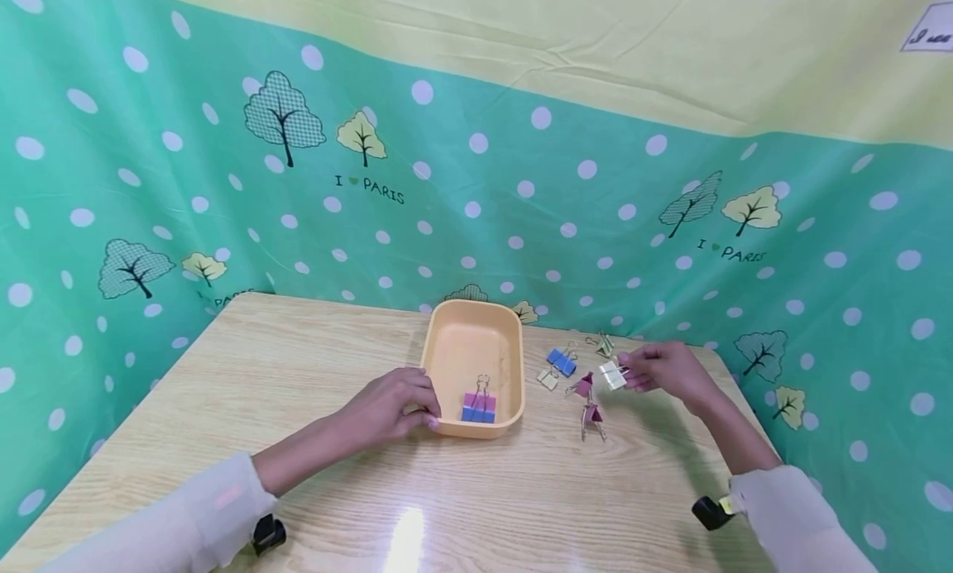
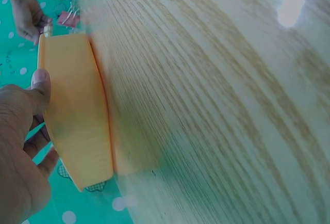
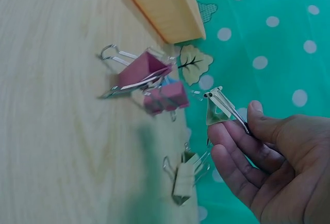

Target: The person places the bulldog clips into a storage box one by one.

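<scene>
My left hand (image 1: 398, 403) grips the near left corner of a light orange plastic tray (image 1: 469, 341), with the thumb (image 2: 41, 82) against its outer wall. Inside the tray, at the near end, lie a pink binder clip (image 1: 486, 401) and a blue binder clip (image 1: 476, 417). To the right of the tray, my right hand (image 1: 670, 373) pinches a pale cream binder clip (image 3: 219, 109) by its wire handles, above the table. The palm side and curled fingers show in the right wrist view.
Right of the tray lie loose binder clips: a blue one (image 1: 562, 362), a cream one (image 1: 548, 379), two dark pink ones, the nearer (image 1: 592, 413) standing on its handles, and a pale one (image 1: 605, 346) farther back. A green dotted curtain (image 1: 476, 168) hangs behind the wooden table (image 1: 313, 350).
</scene>
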Available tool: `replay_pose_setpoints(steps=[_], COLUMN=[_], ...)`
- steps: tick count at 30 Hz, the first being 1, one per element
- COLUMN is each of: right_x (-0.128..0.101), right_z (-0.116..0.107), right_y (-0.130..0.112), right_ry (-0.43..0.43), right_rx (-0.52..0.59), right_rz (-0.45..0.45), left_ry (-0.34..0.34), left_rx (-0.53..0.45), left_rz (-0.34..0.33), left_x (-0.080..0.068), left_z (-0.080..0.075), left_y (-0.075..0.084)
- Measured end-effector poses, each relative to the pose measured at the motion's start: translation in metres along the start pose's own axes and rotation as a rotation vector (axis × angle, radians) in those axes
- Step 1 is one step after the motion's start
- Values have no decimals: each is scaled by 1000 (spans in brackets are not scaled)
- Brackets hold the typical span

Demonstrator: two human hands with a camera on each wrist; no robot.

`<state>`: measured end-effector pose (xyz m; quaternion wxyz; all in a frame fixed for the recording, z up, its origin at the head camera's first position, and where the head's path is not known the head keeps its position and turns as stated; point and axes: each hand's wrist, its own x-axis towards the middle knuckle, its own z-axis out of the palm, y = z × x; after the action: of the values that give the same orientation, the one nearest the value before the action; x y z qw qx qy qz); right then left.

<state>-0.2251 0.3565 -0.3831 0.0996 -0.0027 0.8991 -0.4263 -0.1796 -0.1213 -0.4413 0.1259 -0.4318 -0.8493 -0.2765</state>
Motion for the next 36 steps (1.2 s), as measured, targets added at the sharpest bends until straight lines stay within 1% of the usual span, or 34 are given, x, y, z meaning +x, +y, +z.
replay_pose_setpoints(steps=[7, 13, 21, 24, 31, 36], right_x=[5, 12, 23, 27, 34, 39], right_z=[4, 12, 31, 39, 55, 68], right_y=[-25, -44, -69, -78, -96, -105], right_ry=[-11, -25, -54, -55, -46, -56], right_rx=[24, 44, 67, 40, -5, -15], right_rz=[-32, -60, -112, -126, -122, -164], left_ry=[-11, -24, -6, -12, -29, -33], left_rx=[-8, -11, -13, -13, -21, -21], left_rz=[-16, -33, -11, -7, -32, -29], left_x=[0, 0, 1, 1, 2, 2], left_z=[-3, -4, -3, -2, -3, -4], left_y=[2, 3, 3, 2, 3, 3])
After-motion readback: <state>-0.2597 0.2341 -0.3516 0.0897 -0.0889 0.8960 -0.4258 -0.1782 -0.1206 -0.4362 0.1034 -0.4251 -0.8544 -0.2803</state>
